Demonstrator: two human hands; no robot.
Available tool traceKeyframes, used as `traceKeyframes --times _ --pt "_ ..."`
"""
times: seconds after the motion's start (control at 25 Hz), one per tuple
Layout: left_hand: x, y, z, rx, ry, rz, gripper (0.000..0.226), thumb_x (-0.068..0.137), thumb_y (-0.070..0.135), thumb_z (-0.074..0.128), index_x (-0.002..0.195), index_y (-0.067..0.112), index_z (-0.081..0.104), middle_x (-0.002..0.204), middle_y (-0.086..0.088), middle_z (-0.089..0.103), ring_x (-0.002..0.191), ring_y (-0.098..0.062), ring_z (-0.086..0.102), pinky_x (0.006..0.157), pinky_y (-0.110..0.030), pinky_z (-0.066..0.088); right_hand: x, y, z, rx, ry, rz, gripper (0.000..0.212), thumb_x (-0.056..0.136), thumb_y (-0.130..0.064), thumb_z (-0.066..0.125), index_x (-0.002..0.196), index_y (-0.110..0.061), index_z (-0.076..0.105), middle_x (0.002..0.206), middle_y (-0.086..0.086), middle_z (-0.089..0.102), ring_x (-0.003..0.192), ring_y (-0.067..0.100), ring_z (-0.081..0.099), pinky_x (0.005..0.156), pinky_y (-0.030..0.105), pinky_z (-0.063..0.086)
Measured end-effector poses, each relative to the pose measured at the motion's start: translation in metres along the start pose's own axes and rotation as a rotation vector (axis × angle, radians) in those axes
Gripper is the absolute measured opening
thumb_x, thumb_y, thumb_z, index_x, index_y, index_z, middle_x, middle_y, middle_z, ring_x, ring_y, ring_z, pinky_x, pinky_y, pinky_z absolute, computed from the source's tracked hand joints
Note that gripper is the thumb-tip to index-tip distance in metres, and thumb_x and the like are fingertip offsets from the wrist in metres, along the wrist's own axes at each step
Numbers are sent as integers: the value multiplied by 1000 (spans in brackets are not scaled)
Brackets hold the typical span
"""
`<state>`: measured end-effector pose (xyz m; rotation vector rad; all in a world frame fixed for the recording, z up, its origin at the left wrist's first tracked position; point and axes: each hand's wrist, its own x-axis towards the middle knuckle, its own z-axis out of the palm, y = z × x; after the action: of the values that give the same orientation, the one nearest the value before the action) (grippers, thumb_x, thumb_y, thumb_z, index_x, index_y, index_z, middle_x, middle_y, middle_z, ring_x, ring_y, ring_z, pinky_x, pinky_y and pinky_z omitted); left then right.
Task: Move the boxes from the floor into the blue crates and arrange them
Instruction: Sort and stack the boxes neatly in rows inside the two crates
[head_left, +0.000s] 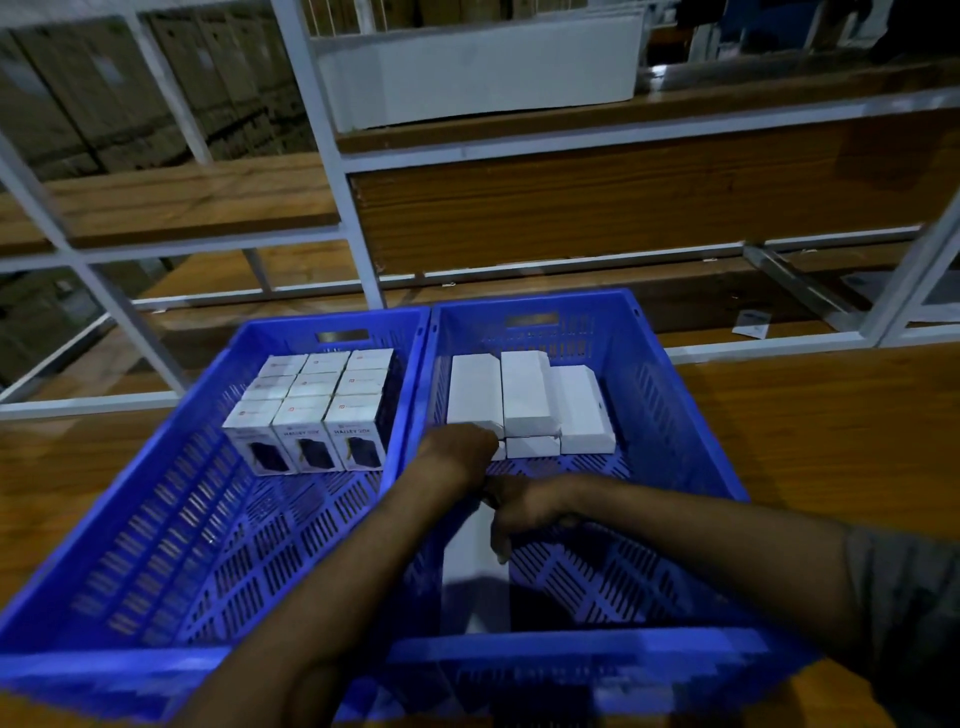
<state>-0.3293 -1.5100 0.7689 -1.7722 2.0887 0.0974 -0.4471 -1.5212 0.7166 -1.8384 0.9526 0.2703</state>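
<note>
The left hand (460, 452) reaches across into the right crate (675, 415) and sits against the near left end of the white boxes (524, 395). Its back faces the camera, so I cannot tell whether its fingers grip a box or only press it. The right hand (524, 512) is just behind it, fingers curled down over the top end of a long white box (475, 577), which slants from the hand toward the crate's near wall. Both forearms are stretched forward and converge, wrists nearly touching.

The step looks like placing: one hand squares the row while the other brings in the next box. The next move likely calls for laying the held box flat in front of the row and flush with it.

The left crate (156, 493), touching the right one, holds printed boxes (317, 410) packed three by three at its far end. Both crates stand on a wooden desk (810, 441), with a white rack (332, 156) beyond.
</note>
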Motion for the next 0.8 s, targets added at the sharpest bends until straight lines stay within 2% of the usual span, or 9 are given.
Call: traceKeyframes --times 0.04,0.12,0.24,0.32,0.44,0.52,0.6,0.68,0.8 --pt "-1 2 0 -3 -37 13 36 97 14 62 132 7 59 132 -15 62 121 -32 61 93 -39 51 -2 1 -2 8 -10 -2 107 74 -1 80 161 -17 19 162 -1 29 146 23 31 117 37 37" --pt "-2 3 0 -34 -97 23 36 96 11 62 131 4 59 133 -18 61 121 -34 61 96 -40 51 -7 4 -8 -4 -21 19 107 71 0 83 159 -19 24 158 0 35 143 26 37 112 39 44" --pt "-7 3 -2 -95 -135 32 44 93 4 63 137 6 57 136 -16 59 123 -33 59 100 -38 51 -20 10 -27 -26 -64 49 76 67 1 88 136 -12 58 131 7 64 120 30 61 96 51 56" --pt "-9 2 -4 -158 -157 40 43 92 6 62 135 8 59 135 -14 60 121 -32 60 98 -38 52 -31 11 -40 12 -59 -12 58 64 1 90 118 -7 69 114 11 74 109 31 69 91 54 58" --pt "-10 -2 -6 -329 -173 56 34 95 20 61 129 17 62 133 -9 62 114 -29 61 96 -39 53 -55 9 -64 130 17 -81 52 66 9 87 112 -8 71 110 10 76 107 27 71 89 45 60" --pt "-14 -5 -14 -477 -161 74 35 100 31 57 133 20 61 132 -7 63 110 -26 63 93 -36 55 -69 10 -81 192 72 -122 53 67 15 82 114 -6 68 114 14 74 109 28 70 90 47 59" --pt "-18 -7 -25 -580 -125 59 36 105 31 50 134 15 61 129 -10 65 105 -27 66 83 -33 57 -78 11 -96 236 146 -152 55 67 18 79 114 -6 66 117 16 72 111 29 68 93 52 57" --pt "-21 -9 -34 -652 -26 29 37 108 32 42 129 10 64 125 -12 68 100 -27 68 78 -32 55 -86 10 -108 290 224 -179 56 67 21 77 112 -10 67 114 13 72 111 29 68 91 50 59" --pt "-27 -10 -45 -818 79 -36 52 105 51 37 113 9 67 113 -13 72 94 -30 71 83 -43 59 -98 5 -122 393 325 -246 54 71 25 70 110 -13 68 114 12 71 110 32 67 83 47 61"
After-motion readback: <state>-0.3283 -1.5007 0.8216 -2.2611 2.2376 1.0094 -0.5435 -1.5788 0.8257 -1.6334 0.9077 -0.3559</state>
